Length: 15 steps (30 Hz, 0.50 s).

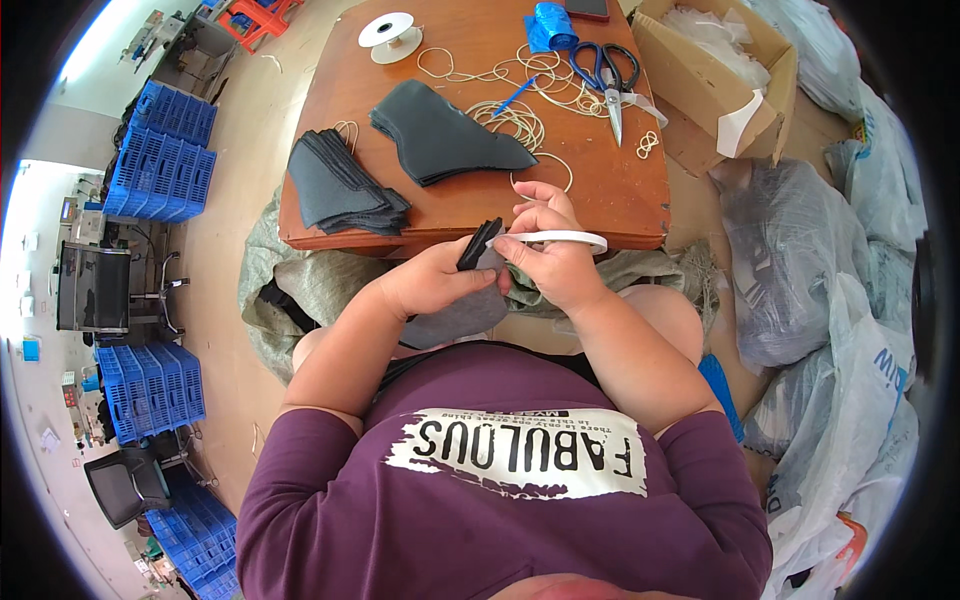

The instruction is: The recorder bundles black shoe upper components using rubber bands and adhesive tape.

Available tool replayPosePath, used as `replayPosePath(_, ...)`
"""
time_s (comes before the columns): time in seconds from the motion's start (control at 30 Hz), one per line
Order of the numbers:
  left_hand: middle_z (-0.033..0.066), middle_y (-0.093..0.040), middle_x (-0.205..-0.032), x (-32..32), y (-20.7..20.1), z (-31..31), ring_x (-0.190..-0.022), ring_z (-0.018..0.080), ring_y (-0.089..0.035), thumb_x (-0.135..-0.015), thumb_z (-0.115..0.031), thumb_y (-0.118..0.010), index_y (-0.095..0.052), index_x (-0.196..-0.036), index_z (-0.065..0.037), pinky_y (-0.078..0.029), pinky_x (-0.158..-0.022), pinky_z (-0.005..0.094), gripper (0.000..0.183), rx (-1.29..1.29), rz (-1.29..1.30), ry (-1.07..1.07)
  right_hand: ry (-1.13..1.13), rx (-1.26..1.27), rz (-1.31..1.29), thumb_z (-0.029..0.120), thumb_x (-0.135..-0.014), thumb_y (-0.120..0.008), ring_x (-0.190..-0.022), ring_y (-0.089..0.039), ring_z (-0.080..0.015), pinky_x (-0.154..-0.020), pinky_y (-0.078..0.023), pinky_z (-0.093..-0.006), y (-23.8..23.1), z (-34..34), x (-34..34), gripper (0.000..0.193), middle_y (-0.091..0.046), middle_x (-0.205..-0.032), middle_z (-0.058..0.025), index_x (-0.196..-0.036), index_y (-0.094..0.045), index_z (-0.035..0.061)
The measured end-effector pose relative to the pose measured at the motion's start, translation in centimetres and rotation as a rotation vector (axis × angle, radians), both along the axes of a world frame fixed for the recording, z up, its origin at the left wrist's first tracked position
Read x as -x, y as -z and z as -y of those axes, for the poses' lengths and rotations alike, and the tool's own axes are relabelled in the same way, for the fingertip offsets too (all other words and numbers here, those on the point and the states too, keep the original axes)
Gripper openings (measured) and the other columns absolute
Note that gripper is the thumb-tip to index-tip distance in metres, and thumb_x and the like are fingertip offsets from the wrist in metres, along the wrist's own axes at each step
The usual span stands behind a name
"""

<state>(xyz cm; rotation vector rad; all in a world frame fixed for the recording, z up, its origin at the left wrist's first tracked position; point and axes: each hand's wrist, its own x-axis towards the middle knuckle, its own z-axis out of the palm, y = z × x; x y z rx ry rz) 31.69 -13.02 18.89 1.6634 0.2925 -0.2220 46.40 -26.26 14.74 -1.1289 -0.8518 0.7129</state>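
Just off the table's near edge, my left hand (440, 277) grips a small stack of cut pieces (480, 243), with black edges and a grey face. Part of a grey piece (455, 320) hangs below that hand. My right hand (562, 268) meets the left at the stack. It holds a narrow white ring (572, 237), which looks like a roll of tape, between thumb and fingers. The right thumb tip is against the stack's edge. On the wooden table (340, 85) lie a dark grey shaped stack (440, 135) and a fanned pile of dark pieces (340, 185).
Cream cord (510, 122), scissors (611, 95), a blue pen (515, 97), a white spool (390, 38) and a blue plastic roll (550, 28) are on the table. A cardboard box (690, 60) and plastic-wrapped bundles (785, 260) stand right; blue crates (160, 150) stand left.
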Motion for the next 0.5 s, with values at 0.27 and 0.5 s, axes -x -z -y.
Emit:
replayPosePath(0.27,0.0053,-0.064,-0.102,-0.4,-1.6,0.8,-0.100,0.0177,-0.060,-0.099,-0.018,-0.051,-0.055,-0.119,-0.003,-0.046,-0.093,0.0339,0.025,0.396,-0.001,-0.187,0.357,-0.240,0.626,0.005,-0.083,-0.071,-0.097,-0.056,-0.0267,-0.083,-0.048,-0.0378,0.1,-0.4,0.0,0.009,-0.049,-0.120,-0.0170,-0.086,-0.063,0.0039)
replayPosePath(0.5,0.0041,-0.065,-0.099,-0.1,-0.4,-0.2,-0.097,0.0164,-0.060,-0.100,-0.024,-0.053,-0.057,-0.115,-0.004,-0.046,-0.091,0.0337,0.025,0.176,0.023,-0.048,0.038,0.022,0.062,0.012,-0.083,-0.075,-0.114,-0.051,-0.0286,-0.089,-0.046,-0.0371,1.2,-0.4,-0.4,0.012,-0.049,-0.121,-0.0168,-0.084,-0.066,0.0051)
